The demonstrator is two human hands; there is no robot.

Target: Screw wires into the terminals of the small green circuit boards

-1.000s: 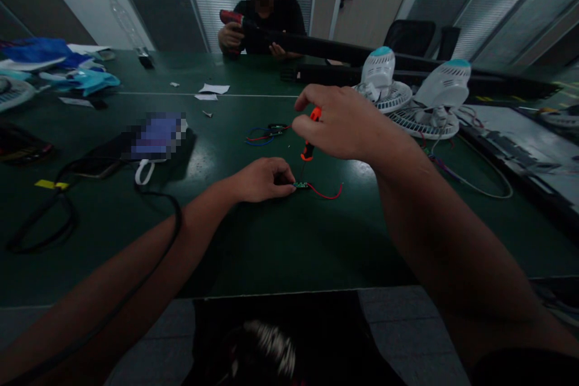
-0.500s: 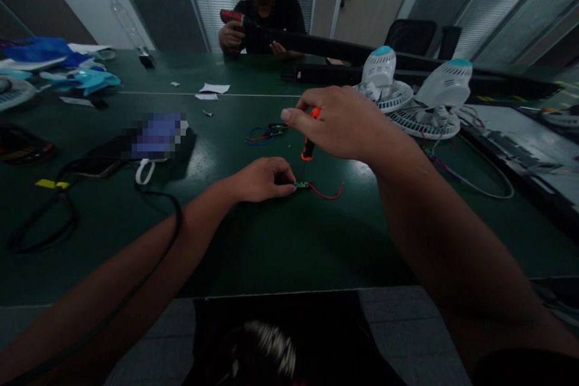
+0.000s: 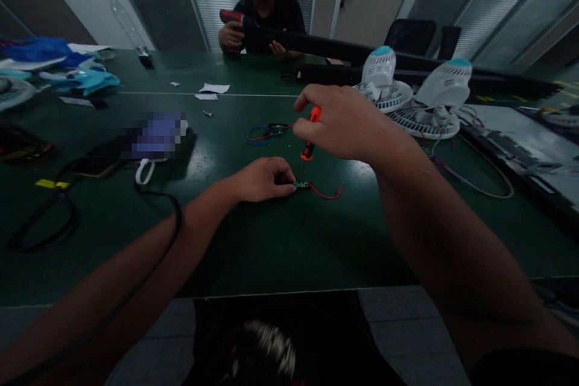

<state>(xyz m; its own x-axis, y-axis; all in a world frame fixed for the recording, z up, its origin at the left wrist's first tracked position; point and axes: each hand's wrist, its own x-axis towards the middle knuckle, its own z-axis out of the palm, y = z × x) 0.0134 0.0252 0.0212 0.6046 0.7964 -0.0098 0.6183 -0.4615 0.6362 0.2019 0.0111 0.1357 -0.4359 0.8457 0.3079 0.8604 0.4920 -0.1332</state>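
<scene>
My left hand [image 3: 262, 180] rests on the green table [image 3: 280, 241], fingers pinched on a small green circuit board [image 3: 300, 185] with a red wire [image 3: 328, 193] trailing to its right. Above it my right hand [image 3: 346, 122] is closed around an orange-handled screwdriver [image 3: 310, 136], held upright with its tip down on the board.
A bundle of blue, red and black wires [image 3: 266, 132] lies beyond the board. Two white desk fans [image 3: 418, 96] lie at the right with loose cables. A black cord [image 3: 67, 217] loops at the left. A person across the table [image 3: 266, 18] holds a red tool against a long black bar.
My right hand's fingers have shifted on the screwdriver handle, turning it; the thumb reached left half a second ago and has drawn back. My left hand and the board have not moved.
</scene>
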